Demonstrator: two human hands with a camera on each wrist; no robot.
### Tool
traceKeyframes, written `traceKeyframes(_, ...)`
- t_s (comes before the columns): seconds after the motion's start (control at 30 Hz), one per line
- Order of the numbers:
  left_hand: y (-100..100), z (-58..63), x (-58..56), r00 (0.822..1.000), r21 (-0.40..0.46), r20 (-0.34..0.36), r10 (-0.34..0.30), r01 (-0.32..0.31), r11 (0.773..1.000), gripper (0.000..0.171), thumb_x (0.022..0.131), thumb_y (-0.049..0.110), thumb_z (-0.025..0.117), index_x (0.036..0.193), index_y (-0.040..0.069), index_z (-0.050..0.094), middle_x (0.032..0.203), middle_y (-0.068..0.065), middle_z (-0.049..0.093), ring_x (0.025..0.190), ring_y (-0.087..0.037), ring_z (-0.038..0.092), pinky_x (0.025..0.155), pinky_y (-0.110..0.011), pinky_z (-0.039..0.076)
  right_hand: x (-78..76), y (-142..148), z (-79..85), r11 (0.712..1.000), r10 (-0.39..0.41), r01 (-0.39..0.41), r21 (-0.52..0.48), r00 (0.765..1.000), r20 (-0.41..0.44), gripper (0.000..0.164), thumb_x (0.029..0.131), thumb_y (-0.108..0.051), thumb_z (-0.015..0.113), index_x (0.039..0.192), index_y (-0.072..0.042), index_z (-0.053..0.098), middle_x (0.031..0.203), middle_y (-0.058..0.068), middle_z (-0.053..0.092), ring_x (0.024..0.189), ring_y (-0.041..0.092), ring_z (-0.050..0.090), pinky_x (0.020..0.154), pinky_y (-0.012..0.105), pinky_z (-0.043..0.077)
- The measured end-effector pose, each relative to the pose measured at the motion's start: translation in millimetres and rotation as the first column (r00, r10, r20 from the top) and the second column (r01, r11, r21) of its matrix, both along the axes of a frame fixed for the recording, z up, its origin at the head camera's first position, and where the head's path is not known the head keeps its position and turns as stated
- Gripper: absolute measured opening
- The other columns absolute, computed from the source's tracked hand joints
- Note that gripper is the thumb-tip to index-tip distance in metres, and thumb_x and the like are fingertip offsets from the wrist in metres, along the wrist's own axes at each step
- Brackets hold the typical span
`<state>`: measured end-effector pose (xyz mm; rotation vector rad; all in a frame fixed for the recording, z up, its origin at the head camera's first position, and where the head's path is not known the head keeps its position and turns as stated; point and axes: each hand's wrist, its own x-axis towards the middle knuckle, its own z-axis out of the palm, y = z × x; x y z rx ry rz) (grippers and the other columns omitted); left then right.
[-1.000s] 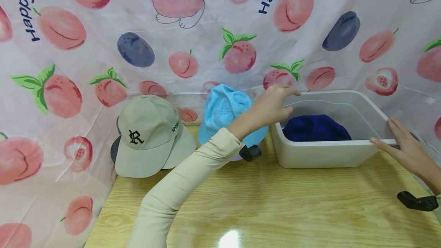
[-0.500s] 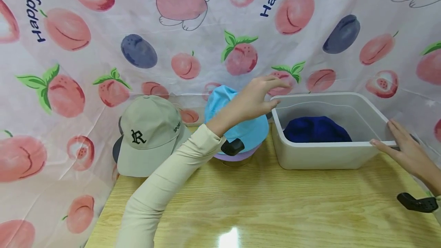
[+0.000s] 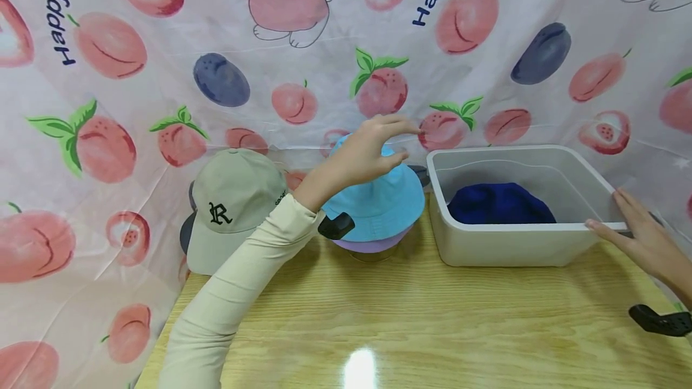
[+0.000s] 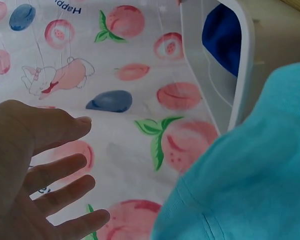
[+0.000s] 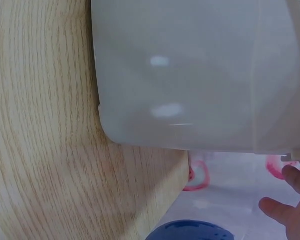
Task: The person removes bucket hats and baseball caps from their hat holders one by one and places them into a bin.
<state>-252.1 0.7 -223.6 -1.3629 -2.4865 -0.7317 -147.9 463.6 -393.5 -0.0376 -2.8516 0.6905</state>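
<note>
My left hand hovers in front of the light blue bucket hat, thumb and fingers spread with nothing between them. The left wrist view shows that hand apart from the blue hat. A lilac brim shows beneath the blue one. At the far right, my right hand grips the right rim of a pale grey bin. Its fingertips show past the bin wall in the right wrist view. Inside the bin lies a dark blue cloth item, probably a hat.
A sage cap with a black letter stands on the left, partly covered by the left sleeve. Something dark pokes out behind it. A fruit-print curtain hangs behind the wooden table.
My left hand has moved left, away from the bin's left rim, uncovering more of the blue hat's brim. The right hand and the dark blue item stay put.
</note>
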Motion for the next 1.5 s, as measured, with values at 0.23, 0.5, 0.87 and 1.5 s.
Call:
traceKeyframes(0.23, -13.0, -3.1, -4.9, 0.999, -0.036, 0.006, 0.036, -0.036, 0.999, 0.039, 0.090, 0.013, 0.063, 0.129, 0.011, 0.058, 0.132, -0.004, 0.053, 0.125, -0.017, 0.043, 0.101, -0.028, 0.035, -1.1, 2.2, -1.3, 1.000, 0.017, -0.018, -0.010, 1.000, -0.013, 0.090, 0.094, -0.037, 0.052, 0.146, 0.005, -0.008, 0.151, 0.028, -0.015, 0.134, 0.052, -0.011, 0.099, 0.069, -0.006)
traceKeyframes(0.5, -26.0, -6.4, -7.5, 0.998, -0.051, 0.028, 0.050, -0.048, 0.998, 0.042, 0.089, 0.017, 0.065, 0.130, 0.012, 0.058, 0.134, -0.003, 0.052, 0.128, -0.016, 0.042, 0.103, -0.029, 0.033, -1.2, 1.2, -1.0, 1.000, 0.022, -0.022, -0.006, 1.000, -0.020, 0.090, 0.094, -0.037, 0.052, 0.146, 0.006, -0.007, 0.151, 0.028, -0.015, 0.134, 0.052, -0.011, 0.099, 0.069, -0.006)
traceKeyframes(0.87, -41.1, -12.2, -13.8, 0.998, -0.113, 0.045, 0.046, -0.040, 0.993, 0.046, 0.088, 0.021, 0.067, 0.133, 0.016, 0.056, 0.138, -0.005, 0.048, 0.132, -0.019, 0.037, 0.104, -0.034, 0.034, 1.1, -0.3, -1.8, 1.000, -0.004, 0.004, 0.004, 1.000, -0.012, 0.090, 0.094, -0.039, 0.052, 0.147, 0.004, -0.008, 0.152, 0.027, -0.015, 0.134, 0.052, -0.009, 0.098, 0.070, -0.005)
traceKeyframes(1.5, -62.9, -33.0, -47.5, 0.991, -0.137, 0.088, 0.099, -0.086, 0.987, 0.039, 0.088, 0.012, 0.066, 0.126, 0.011, 0.062, 0.136, -0.007, 0.051, 0.131, -0.023, 0.038, 0.107, -0.038, 0.030, -0.1, 2.0, -2.3, 1.000, 0.008, -0.008, -0.019, 1.000, -0.011, 0.090, 0.093, -0.036, 0.053, 0.148, 0.001, -0.008, 0.152, 0.027, -0.014, 0.133, 0.056, -0.005, 0.098, 0.071, -0.002)
